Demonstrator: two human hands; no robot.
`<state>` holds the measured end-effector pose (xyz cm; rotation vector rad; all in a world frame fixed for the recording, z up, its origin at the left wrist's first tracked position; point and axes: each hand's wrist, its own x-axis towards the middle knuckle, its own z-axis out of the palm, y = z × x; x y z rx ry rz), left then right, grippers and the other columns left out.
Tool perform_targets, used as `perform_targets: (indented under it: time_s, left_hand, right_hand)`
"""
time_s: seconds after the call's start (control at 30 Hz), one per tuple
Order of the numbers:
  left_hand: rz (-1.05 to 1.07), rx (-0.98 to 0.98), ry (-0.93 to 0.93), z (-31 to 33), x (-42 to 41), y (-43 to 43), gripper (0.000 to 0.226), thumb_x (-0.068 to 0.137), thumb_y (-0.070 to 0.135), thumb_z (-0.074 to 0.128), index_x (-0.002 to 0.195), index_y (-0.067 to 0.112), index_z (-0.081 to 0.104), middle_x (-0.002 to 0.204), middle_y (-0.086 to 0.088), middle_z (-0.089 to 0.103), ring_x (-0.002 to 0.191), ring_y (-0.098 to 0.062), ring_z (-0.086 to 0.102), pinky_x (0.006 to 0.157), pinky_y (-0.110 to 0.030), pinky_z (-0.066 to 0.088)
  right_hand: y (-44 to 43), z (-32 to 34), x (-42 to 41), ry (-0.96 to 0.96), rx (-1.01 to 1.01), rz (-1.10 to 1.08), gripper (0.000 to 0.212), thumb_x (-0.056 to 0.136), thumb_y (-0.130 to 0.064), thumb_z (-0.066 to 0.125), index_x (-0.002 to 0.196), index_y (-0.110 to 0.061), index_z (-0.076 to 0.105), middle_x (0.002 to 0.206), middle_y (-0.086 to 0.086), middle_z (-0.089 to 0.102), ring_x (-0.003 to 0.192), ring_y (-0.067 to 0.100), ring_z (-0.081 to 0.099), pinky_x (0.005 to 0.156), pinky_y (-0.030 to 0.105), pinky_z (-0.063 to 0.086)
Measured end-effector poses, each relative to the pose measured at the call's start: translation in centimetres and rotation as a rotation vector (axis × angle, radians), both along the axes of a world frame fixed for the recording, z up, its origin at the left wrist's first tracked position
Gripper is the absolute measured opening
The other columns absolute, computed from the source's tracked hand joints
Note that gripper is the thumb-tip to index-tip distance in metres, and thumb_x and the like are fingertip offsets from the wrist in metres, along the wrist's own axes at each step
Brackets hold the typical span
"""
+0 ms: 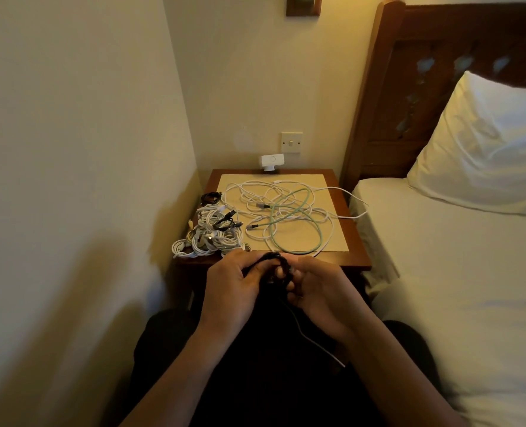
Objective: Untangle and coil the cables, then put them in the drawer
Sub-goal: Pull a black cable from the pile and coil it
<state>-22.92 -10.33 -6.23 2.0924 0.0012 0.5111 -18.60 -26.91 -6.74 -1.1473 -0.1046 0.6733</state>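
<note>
Slack is dangling from the black cable [278,266] you are coiling just before the bench [352,241] edge. Your left hand [230,285] and right hand [320,288] are gripping it, fingers [295,274] seemingly curled round the loops. Loosening either grip is risking the coil springing open.

Illumination is dim and carries a strong warm yellow cast. Light arrives from the right: the pillow [486,143] and bed sheet [455,272] are the brightest areas, and a broad, soft-edged shadow falls on the left wall [70,288]. The black cable [281,264] merges with the dark lap below it, and detail there is lost. Wide-angle distortion bows the headboard post [372,87] near the frame edge. Fine detail is soft throughout.
</note>
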Motion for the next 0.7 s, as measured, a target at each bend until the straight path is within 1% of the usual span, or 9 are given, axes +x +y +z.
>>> perform_targets:
  time_s: [0.07,0.17,0.23,0.3,0.43,0.5,0.57,0.63,0.7]
  left_hand:
    - [-0.019,0.027,0.010,0.1,0.1,0.2,0.022,0.094,0.023,0.072,0.107,0.039,0.078,0.090,0.017,0.073,0.078,0.003,0.066,0.070,-0.014,0.048]
    - [-0.012,0.129,0.018,0.3,-0.1,0.5,0.019,0.098,0.021,0.067,0.109,0.033,0.078,0.070,0.027,0.065,0.064,0.008,0.061,0.062,-0.011,0.043]
    - [-0.009,0.183,0.048,0.3,-0.2,0.7,0.018,0.102,0.021,0.061,0.110,0.027,0.076,0.065,0.023,0.062,0.058,0.006,0.061,0.059,-0.015,0.048]
    - [-0.024,0.165,0.136,0.3,-0.3,0.7,0.018,0.104,0.021,0.057,0.112,0.023,0.073,0.070,0.013,0.067,0.055,-0.001,0.065,0.057,-0.024,0.056]
    - [-0.055,0.116,0.263,0.9,-0.3,0.9,0.016,0.102,0.018,0.057,0.107,0.024,0.070,0.073,0.004,0.072,0.060,-0.005,0.071,0.063,-0.020,0.058]
    - [-0.135,-0.066,0.343,1.1,-0.2,1.4,0.017,0.103,0.015,0.056,0.105,0.020,0.071,0.079,-0.004,0.076,0.066,-0.012,0.073,0.067,-0.027,0.060]
    - [-0.249,-0.388,0.433,1.4,-0.3,1.9,0.018,0.103,0.010,0.054,0.109,0.012,0.071,0.086,-0.012,0.076,0.065,-0.019,0.069,0.063,-0.028,0.056]
    - [-0.343,-0.634,0.462,1.7,-0.6,2.3,0.019,0.102,0.008,0.055,0.113,0.007,0.070,0.086,-0.019,0.072,0.060,-0.017,0.061,0.057,-0.024,0.051]
    - [-0.412,-0.726,0.446,1.7,-1.0,2.7,0.023,0.100,0.010,0.056,0.118,0.008,0.070,0.085,-0.019,0.070,0.059,-0.016,0.057,0.057,-0.022,0.049]
  right_hand:
    - [0.0,0.1,0.3,-0.067,-0.087,0.001,0.024,0.084,-0.024,0.074,0.107,-0.015,0.075,0.087,-0.002,0.068,0.071,0.007,0.055,0.069,0.026,0.040]
    - [-0.3,0.3,0.5,-0.221,-0.254,-0.110,0.018,0.096,-0.015,0.070,0.112,-0.020,0.075,0.091,-0.002,0.076,0.080,0.011,0.061,0.075,0.029,0.048]
    - [-0.5,0.8,0.2,-0.433,-0.415,-0.167,0.017,0.101,-0.017,0.063,0.114,-0.022,0.073,0.087,-0.006,0.077,0.074,0.004,0.062,0.073,0.023,0.050]
    - [-0.4,0.8,-0.1,-0.581,-0.500,-0.204,0.018,0.102,-0.017,0.062,0.116,-0.024,0.071,0.090,-0.007,0.078,0.073,-0.001,0.066,0.070,0.018,0.052]
    - [-0.1,-0.3,-0.8,-0.787,-0.633,-0.334,0.022,0.098,-0.013,0.068,0.116,-0.025,0.074,0.098,-0.011,0.075,0.086,0.000,0.072,0.074,0.015,0.055]
    - [-0.2,-0.7,-1.2,-0.941,-0.691,-0.385,0.024,0.097,-0.011,0.069,0.118,-0.022,0.074,0.096,-0.015,0.073,0.088,-0.002,0.070,0.074,0.010,0.052]
    - [-0.4,-0.7,-1.5,-1.038,-0.697,-0.413,0.026,0.097,-0.008,0.068,0.120,-0.020,0.073,0.094,-0.015,0.072,0.088,0.000,0.070,0.073,0.009,0.051]
    - [-0.7,-0.5,-1.5,-0.958,-0.600,-0.418,0.027,0.097,-0.006,0.067,0.120,-0.020,0.073,0.094,-0.012,0.075,0.088,0.006,0.073,0.075,0.015,0.056]
    - [-0.9,-0.1,-1.5,-0.741,-0.395,-0.379,0.026,0.098,-0.004,0.065,0.118,-0.018,0.074,0.099,-0.006,0.078,0.091,0.014,0.076,0.079,0.025,0.061]
